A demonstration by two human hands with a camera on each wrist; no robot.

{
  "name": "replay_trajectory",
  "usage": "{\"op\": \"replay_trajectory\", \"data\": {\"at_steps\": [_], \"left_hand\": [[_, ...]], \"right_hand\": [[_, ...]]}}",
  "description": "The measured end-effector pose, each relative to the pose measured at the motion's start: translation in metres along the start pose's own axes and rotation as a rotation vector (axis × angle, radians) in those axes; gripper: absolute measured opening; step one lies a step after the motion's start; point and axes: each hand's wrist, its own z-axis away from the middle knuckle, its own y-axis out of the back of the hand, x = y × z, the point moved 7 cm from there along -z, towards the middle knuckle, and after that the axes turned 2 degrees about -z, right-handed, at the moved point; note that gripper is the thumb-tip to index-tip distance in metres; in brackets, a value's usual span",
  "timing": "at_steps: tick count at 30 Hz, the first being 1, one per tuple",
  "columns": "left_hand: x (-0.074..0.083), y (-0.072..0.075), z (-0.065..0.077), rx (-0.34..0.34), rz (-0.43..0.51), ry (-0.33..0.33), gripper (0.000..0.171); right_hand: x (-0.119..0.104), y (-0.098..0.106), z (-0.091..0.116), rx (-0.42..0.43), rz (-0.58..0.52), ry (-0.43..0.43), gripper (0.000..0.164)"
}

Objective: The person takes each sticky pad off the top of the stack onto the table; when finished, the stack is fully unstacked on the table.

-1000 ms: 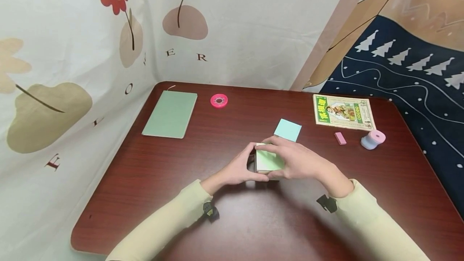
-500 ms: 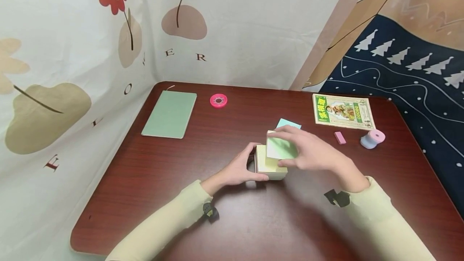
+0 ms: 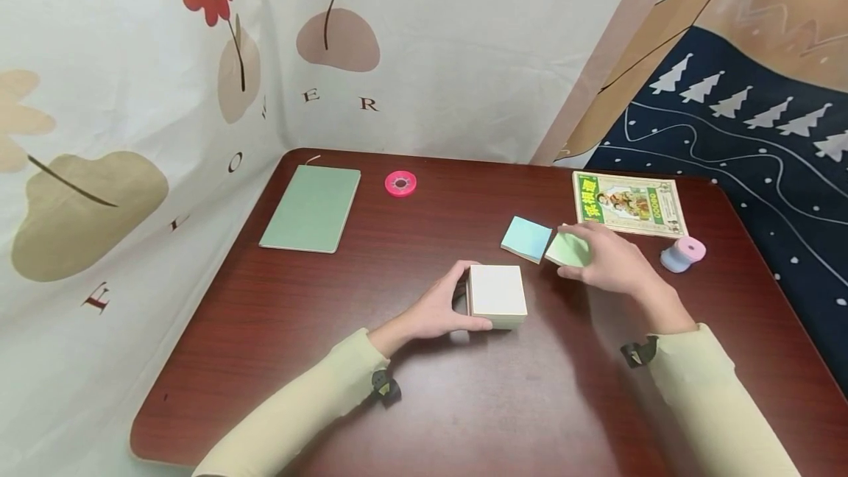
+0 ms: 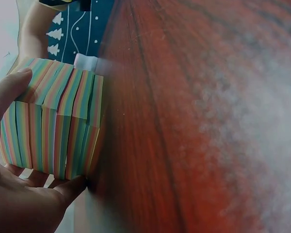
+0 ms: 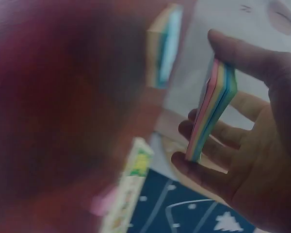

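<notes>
My left hand (image 3: 433, 309) grips a thick stack of square sticky notes (image 3: 497, 291) by its left side, on the brown table. The top of the stack is pale; in the left wrist view its sides show multicoloured striped layers. To the right, my right hand (image 3: 612, 263) holds a thinner sticky note pad (image 3: 567, 249) with a green top, pinched between thumb and fingers. Coloured layers show along that pad's edge in the right wrist view. A light blue sticky note pad (image 3: 526, 238) lies just left of the held one.
A green notebook (image 3: 311, 209) and a pink round tape-like roll (image 3: 400, 183) lie at the back left. An illustrated booklet (image 3: 629, 204) and a pink-topped spool (image 3: 682, 254) are at the right. Patterned cloths stand behind the table (image 3: 397, 389).
My right hand has lifted the green-topped pad off the stack and carried it right, beside the blue pad. It now covers the pink eraser in the head view. My left hand has stayed put.
</notes>
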Motion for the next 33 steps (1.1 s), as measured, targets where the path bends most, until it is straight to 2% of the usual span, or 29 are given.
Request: {"op": "replay_trajectory", "data": {"at_steps": [7,13,27,32,33], "left_hand": [[0.000,-0.001,0.000,-0.007,0.010,0.007,0.081],[-0.001,-0.001,0.000,-0.007,0.012,0.009,0.081],[0.001,0.000,0.000,-0.009,0.018,0.001,0.081],[0.001,0.000,0.000,-0.008,0.020,-0.008,0.081],[0.006,0.001,0.001,-0.008,0.019,-0.006,0.080]], "right_hand": [[0.019,-0.027,0.002,-0.040,0.010,-0.035,0.073],[0.025,-0.036,0.002,-0.053,-0.009,-0.048,0.072],[0.026,-0.040,0.002,-0.084,0.048,-0.033,0.071],[0.017,-0.029,0.002,-0.037,0.063,-0.007,0.070],[0.013,-0.025,0.002,-0.020,0.060,0.000,0.069]]}}
